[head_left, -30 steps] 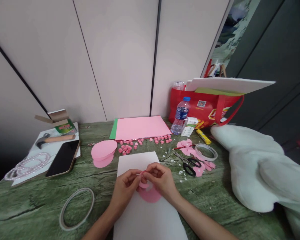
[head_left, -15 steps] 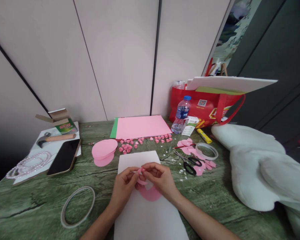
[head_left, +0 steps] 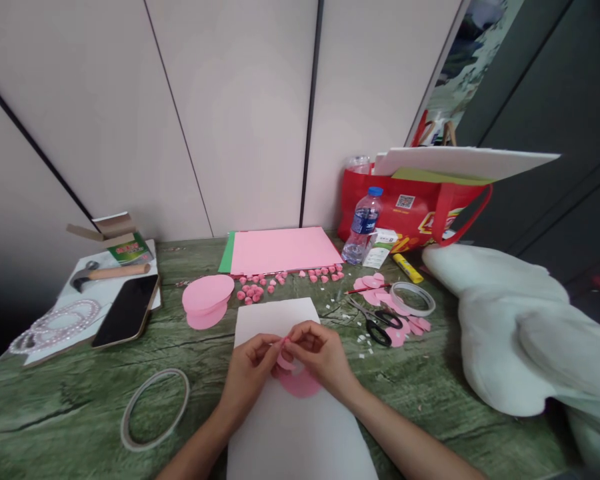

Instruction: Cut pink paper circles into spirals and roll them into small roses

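Both my hands meet over a white board (head_left: 300,440) lying on the table. My left hand (head_left: 254,367) pinches one side of a curled pink paper strip (head_left: 285,363). Fingertips of my right hand (head_left: 320,353) close on the strip's upper end, where it looks rolled tight; the fingers partly cover it. A wider curved part of pink paper (head_left: 303,385) hangs below the fingers, above the board. Beyond the board lie several small pink paper rolls (head_left: 251,293), and to their left a stack of pink paper circles (head_left: 207,301).
Black-handled scissors (head_left: 379,327), pink scraps (head_left: 373,283) and a tape roll (head_left: 413,299) lie to the right, near a white plush (head_left: 510,333). Another tape roll (head_left: 155,410), a phone (head_left: 127,311) and a hammer (head_left: 110,272) lie left. A water bottle (head_left: 363,227) stands by a red bag (head_left: 405,207).
My fingers have shifted slightly on the pink paper strip, with my right hand's fingers a little higher and more bunched. The whole view has tilted slightly; the other objects stay put.
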The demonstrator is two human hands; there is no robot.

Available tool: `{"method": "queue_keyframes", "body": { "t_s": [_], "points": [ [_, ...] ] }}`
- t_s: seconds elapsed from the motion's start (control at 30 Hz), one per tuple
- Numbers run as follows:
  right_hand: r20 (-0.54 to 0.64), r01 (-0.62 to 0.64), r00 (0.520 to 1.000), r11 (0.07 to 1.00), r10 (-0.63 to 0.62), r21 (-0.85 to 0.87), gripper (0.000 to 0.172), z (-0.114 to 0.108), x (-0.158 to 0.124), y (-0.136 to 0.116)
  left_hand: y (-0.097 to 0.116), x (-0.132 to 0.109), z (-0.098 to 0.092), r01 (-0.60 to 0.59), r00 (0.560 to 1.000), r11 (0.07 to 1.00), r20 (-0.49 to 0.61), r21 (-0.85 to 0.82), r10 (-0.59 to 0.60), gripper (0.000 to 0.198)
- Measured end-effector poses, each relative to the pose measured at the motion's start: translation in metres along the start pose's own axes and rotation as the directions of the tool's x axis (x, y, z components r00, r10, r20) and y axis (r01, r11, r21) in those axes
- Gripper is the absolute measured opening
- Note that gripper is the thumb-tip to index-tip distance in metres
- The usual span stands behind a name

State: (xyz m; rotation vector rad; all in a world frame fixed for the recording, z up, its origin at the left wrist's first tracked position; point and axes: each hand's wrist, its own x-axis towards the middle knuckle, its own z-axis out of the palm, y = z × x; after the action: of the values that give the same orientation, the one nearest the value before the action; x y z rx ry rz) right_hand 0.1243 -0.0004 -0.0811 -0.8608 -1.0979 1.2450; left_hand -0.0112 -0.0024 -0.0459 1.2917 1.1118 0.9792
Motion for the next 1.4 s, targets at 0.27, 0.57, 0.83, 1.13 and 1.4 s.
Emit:
{"method": "queue_keyframes", "body": {
  "t_s": [0.27, 0.57, 0.83, 1.13, 1.4],
  "points": [
    [-0.017, -0.042, 0.999, 0.992, 0.04, -0.118, 0.021, -0.003, -0.001, 0.0, -0.001, -0.001, -0.001, -0.014, 1.0, 0.999, 0.014, 0.043, 0.013, 0.02],
    [0.02, -0.009, 1.0, 0.991, 0.011, -0.131, 0.024, -0.001, -0.001, 0.002, 0.0, 0.0, -0.002, 0.058, 0.998, 0.998, 0.026, -0.018, -0.057, 0.017],
    [0.057, -0.003, 0.998, 0.976, 0.015, -0.216, 0.023, 0.0, -0.003, -0.003, -0.002, 0.0, -0.003, 0.102, 0.995, 0.992, 0.001, -0.074, -0.102, 0.017],
    [0.058, -0.122, 0.99, 0.985, 0.129, -0.12, 0.023, 0.005, -0.004, -0.004, -0.009, 0.007, -0.008, -0.002, 0.99, 0.966, -0.14, -0.258, -0.035, 0.013],
    [0.094, -0.119, 0.986, 0.981, 0.135, -0.155, 0.022, 0.004, -0.004, -0.002, -0.013, 0.006, -0.009, -0.044, 0.987, 0.985, -0.161, -0.168, 0.017, 0.012]
  ]
}}
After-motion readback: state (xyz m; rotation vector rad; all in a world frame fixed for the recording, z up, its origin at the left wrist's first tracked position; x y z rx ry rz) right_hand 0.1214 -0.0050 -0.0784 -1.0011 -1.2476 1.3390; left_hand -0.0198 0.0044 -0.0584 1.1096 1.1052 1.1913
